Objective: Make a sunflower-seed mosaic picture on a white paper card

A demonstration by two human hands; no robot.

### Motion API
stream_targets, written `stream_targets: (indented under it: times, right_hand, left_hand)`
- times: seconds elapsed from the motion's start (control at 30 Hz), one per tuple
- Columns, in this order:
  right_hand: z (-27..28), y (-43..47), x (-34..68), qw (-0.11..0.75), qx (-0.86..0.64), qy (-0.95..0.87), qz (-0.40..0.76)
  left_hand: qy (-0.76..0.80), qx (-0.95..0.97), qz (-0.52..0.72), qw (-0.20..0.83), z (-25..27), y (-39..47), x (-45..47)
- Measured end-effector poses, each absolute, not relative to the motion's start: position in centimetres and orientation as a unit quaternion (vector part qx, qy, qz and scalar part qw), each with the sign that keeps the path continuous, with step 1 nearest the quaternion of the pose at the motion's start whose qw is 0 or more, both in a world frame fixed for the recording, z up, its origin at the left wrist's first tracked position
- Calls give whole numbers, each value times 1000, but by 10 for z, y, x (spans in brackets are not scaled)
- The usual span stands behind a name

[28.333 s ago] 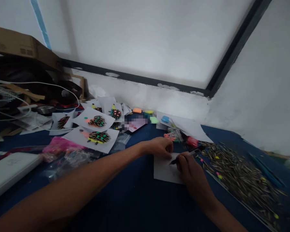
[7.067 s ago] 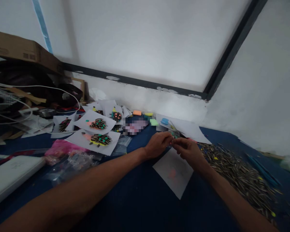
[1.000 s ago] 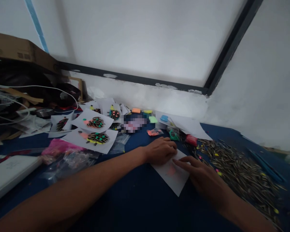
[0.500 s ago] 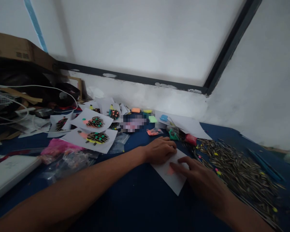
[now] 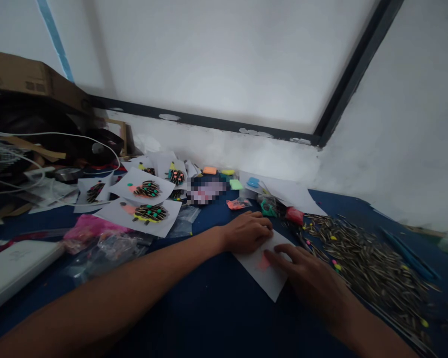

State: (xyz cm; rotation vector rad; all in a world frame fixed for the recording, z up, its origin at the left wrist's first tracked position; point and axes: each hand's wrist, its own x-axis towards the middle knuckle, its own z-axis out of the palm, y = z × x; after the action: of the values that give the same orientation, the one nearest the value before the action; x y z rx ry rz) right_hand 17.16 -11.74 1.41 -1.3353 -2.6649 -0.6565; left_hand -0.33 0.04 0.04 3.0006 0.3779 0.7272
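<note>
A small white sheet of paper [image 5: 272, 283] lies on the dark blue tabletop, bearing a thin patch of orange modelling clay [image 5: 263, 263]. My left hand [image 5: 248, 231] is closed over the paper's far left edge, its fingers curled and the fingertips partly hidden. Over the paper's right side is my right hand [image 5: 302, 266], with thumb and forefinger apart. Its thumb tip touches or nearly touches the clay patch, and nothing shows between the fingers.
Sunflower seeds [image 5: 373, 263] spread across the right, beside a blue tool-like strip [image 5: 410, 253]. Packets of coloured clay [image 5: 294, 215] lie beyond my hands. Sheets with seed-covered hedgehog pictures [image 5: 149, 211], plastic bags [image 5: 112, 248] and a white box [image 5: 18, 271] are left.
My right thumb has shifted slightly right across the clay patch, uncovering a little more of it. My left hand and the paper stay in place.
</note>
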Motion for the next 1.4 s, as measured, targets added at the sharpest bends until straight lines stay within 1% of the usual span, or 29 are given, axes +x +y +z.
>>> stream_targets:
  times: [0.23,0.33,0.53,0.83,1.03,1.3,1.4]
  right_hand:
    - [18,-116,181,96,-433,-886,-136]
    - [22,-118,182,102,-426,-891,-123]
    - [24,-122,179,57,-410,-892,-180]
    - [22,-123,174,61,-388,-887,-243]
    - [19,-125,170,51,-369,-876,-305]
    - [13,-124,171,44,-390,-869,-303]
    - [14,-123,172,52,-399,-871,-283]
  left_hand:
    - [124,965,230,20,2,0,-4]
    - [125,965,230,21,2,0,-4]
    - [126,966,226,16,2,0,-4]
    - [130,966,223,14,3,-1,-4]
    - [129,966,224,14,3,-1,-4]
    - [130,965,228,13,2,0,-4]
    - [127,965,229,11,2,-1,-4]
